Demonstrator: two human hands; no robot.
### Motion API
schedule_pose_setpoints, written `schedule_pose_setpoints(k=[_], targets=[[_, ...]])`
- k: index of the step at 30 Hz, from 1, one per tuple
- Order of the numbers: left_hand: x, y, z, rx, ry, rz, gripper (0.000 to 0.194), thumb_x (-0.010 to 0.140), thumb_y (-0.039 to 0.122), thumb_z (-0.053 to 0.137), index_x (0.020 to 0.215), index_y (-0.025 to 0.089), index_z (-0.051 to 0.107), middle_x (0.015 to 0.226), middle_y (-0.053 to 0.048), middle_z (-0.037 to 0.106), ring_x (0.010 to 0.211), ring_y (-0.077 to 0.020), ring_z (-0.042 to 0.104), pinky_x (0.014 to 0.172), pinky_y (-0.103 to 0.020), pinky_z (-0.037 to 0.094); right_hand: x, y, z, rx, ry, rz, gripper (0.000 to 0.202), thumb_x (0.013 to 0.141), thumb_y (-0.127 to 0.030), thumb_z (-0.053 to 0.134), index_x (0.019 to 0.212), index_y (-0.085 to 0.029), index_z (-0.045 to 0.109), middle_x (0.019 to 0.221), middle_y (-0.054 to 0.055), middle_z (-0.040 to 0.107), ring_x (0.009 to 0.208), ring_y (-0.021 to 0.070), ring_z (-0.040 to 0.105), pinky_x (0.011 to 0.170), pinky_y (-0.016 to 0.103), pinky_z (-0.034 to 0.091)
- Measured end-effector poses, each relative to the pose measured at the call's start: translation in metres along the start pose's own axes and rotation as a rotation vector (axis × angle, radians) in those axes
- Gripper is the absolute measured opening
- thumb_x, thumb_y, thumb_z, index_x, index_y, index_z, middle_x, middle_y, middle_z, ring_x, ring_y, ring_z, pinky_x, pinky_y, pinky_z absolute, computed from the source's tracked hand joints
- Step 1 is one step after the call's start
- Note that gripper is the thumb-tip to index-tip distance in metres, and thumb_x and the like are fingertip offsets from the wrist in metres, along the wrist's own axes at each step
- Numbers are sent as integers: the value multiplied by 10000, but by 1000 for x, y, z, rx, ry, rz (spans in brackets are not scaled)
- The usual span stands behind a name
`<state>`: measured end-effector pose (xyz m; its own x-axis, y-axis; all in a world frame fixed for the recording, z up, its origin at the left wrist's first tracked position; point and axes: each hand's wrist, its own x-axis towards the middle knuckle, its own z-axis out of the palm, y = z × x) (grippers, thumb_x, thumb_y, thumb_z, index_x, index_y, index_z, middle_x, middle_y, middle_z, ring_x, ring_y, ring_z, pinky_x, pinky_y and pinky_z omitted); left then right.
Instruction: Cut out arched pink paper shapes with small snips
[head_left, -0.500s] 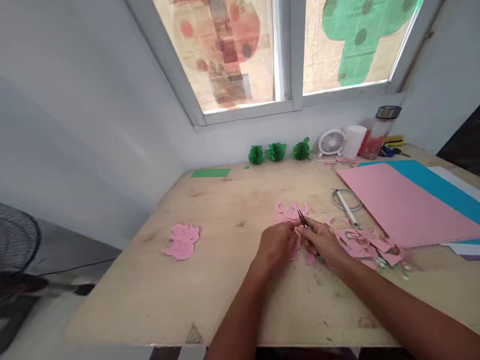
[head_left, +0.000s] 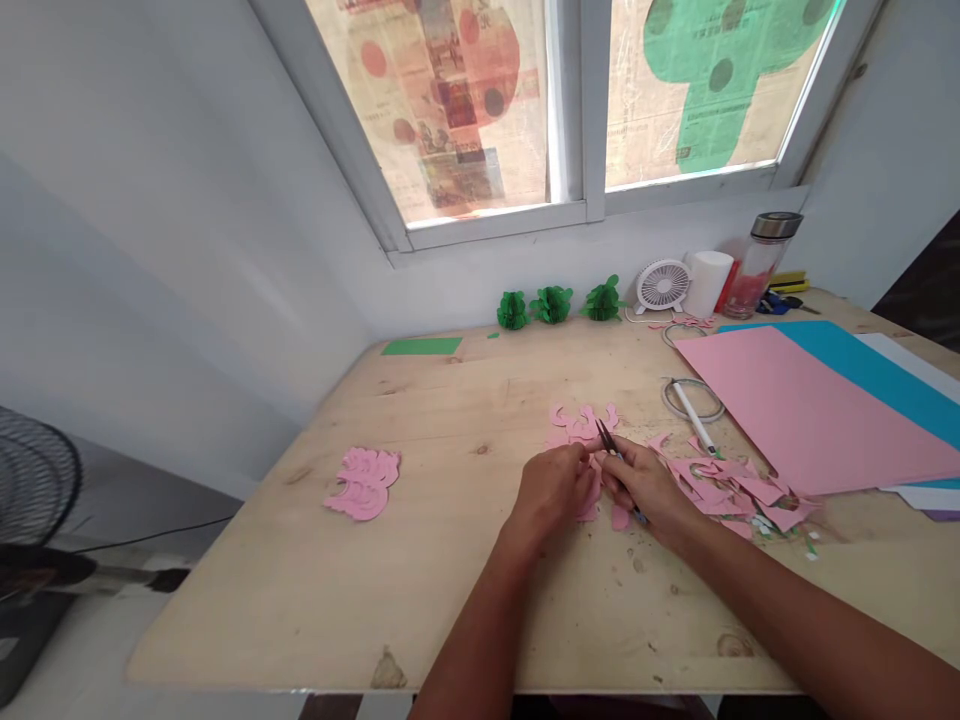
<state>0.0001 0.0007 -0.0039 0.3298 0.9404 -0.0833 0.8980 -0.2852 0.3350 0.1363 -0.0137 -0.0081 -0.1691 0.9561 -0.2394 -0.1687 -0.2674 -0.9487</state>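
Note:
My left hand is closed, its fingertips pinched together at a pink paper piece, partly hidden between the hands. Close against it, my right hand grips a slim dark tool with two pointed tips, tweezers or small snips; I cannot tell which. The tool's tips point up and away, and its bluish rear end shows below the right palm. Just beyond the fingers lie curvy pink paper cutouts. Pink paper scraps are heaped right of my right hand, with small green and white bits among them.
A stack of pink cutouts lies on the left. Large pink sheets over blue ones lie on the right, near a white pen. Along the wall stand green paper ornaments, a small fan and a glass bottle.
Almost nothing differs. Both hands and the dark tool stay in nearly the same place and pose.

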Motion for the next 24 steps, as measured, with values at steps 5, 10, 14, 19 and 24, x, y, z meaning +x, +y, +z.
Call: schedule_pose_setpoints(k=[5,10,14,19,24], targets=[[0,-1,0,10,4,-1,224,845,255,422,941,191,614,898,-53,701,815,-189,632,636,-268,392,-1,-3,1,2,14,12,292,724,-361,588,938,-163,569,432,-100,398,343,56,258,366,203,155],[0,-1,1,2,1,4,229,843,252,421,954,193,613,908,-55,698,825,-191,629,651,-271,397,0,-3,1,1,14,1,293,716,-366,593,927,-163,577,422,-97,400,340,56,263,362,203,151],[0,0,0,3,1,6,236,842,260,414,951,192,613,899,-57,698,806,-193,628,630,-272,390,0,-4,1,9,20,13,296,713,-348,594,942,-161,575,425,-98,404,345,54,259,364,203,151],[1,1,0,11,4,2,237,844,255,415,947,191,619,907,-61,702,816,-195,634,639,-270,397,-2,-3,1,9,17,18,303,719,-349,584,955,-160,570,433,-98,401,352,56,261,371,206,151],[0,1,-1,10,-6,-8,232,847,260,425,957,190,617,917,-66,702,837,-199,636,653,-272,404,-1,-2,1,1,9,7,292,730,-352,575,953,-163,565,438,-99,400,352,57,257,371,206,148]])
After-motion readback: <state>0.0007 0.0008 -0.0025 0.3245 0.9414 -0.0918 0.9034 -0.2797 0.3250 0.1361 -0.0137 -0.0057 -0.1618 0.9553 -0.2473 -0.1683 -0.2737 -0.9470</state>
